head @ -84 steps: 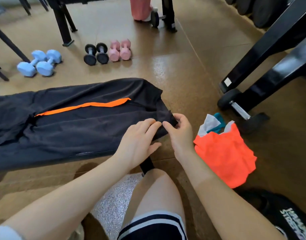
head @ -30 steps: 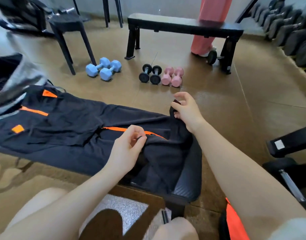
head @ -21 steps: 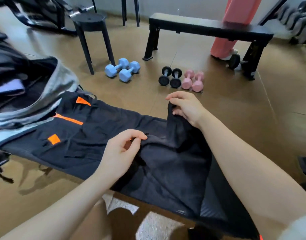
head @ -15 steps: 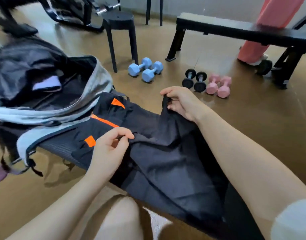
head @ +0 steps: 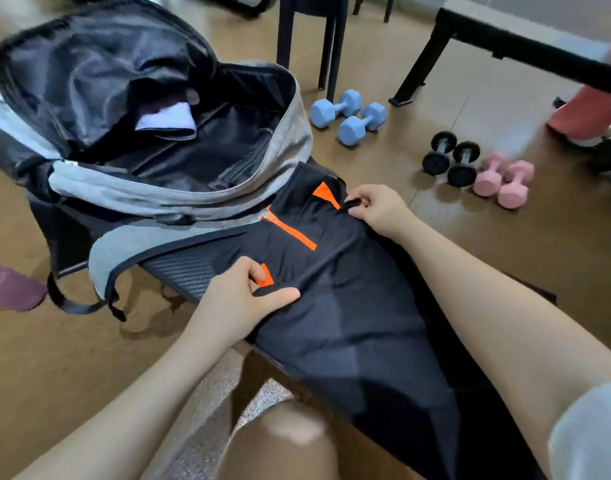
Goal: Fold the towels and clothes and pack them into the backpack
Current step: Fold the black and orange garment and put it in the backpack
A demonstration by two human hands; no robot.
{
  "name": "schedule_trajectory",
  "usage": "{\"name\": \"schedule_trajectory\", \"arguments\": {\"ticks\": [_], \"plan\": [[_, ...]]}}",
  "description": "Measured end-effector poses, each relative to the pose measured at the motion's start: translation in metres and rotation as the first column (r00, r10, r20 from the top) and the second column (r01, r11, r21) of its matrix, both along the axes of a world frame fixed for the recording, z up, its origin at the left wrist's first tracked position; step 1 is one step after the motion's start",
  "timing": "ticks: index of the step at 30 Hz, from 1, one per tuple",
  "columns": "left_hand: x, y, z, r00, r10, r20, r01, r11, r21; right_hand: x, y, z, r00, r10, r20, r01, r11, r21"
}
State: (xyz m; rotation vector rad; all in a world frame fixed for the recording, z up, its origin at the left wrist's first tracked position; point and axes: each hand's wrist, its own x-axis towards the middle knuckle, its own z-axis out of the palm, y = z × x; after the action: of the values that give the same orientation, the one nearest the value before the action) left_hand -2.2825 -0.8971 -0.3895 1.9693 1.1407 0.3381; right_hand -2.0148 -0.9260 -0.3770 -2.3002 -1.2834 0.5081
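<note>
A gym room here: shiny brown floor (head: 505,254), a black padded bench (head: 183,271) running across in front of the person, and a second black bench (head: 525,46) standing farther off. On the floor between them sit two blue dumbbells (head: 349,116), two small black dumbbells (head: 449,161) and two pink dumbbells (head: 501,181), each pair side by side.

On the near bench lies the black garment (head: 349,323) with orange trim, doubled over on itself. Its long axis follows the bench, running from the lower right up toward the backpack (head: 193,195) at the upper left, where its orange-marked end just touches the bag's grey rim.

The backpack lies on the bench's left end, mouth wide open, a folded white cloth (head: 165,119) inside.

Left hand (head: 238,299) pinches the folded edge on the near side, thumb pressed flat over the cloth. Right hand (head: 376,209) pinches the far corner, fingers curled round it.
</note>
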Motion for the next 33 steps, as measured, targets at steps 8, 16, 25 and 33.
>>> {"name": "schedule_trajectory", "arguments": {"ticks": [8, 16, 25, 33], "plan": [[-0.007, 0.012, 0.019, 0.947, -0.043, 0.318, 0.021, 0.997, 0.072, -0.003, 0.015, 0.021, 0.969, -0.146, -0.2, 0.211, 0.909, 0.359], [-0.029, 0.034, -0.003, 0.994, 0.093, -0.056, -0.078, 0.969, 0.234, -0.023, 0.041, -0.005, 0.947, -0.18, -0.265, 0.245, 0.94, 0.236], [0.033, -0.014, 0.009, 0.929, -0.348, -0.125, 0.356, 0.749, 0.558, -0.066, -0.041, -0.006, 0.859, 0.381, 0.341, -0.397, 0.917, -0.024], [0.042, -0.013, -0.031, 0.824, -0.306, -0.476, 0.511, 0.764, 0.393, -0.029, -0.049, -0.027, 0.772, 0.46, 0.438, -0.336, 0.881, -0.333]]}}
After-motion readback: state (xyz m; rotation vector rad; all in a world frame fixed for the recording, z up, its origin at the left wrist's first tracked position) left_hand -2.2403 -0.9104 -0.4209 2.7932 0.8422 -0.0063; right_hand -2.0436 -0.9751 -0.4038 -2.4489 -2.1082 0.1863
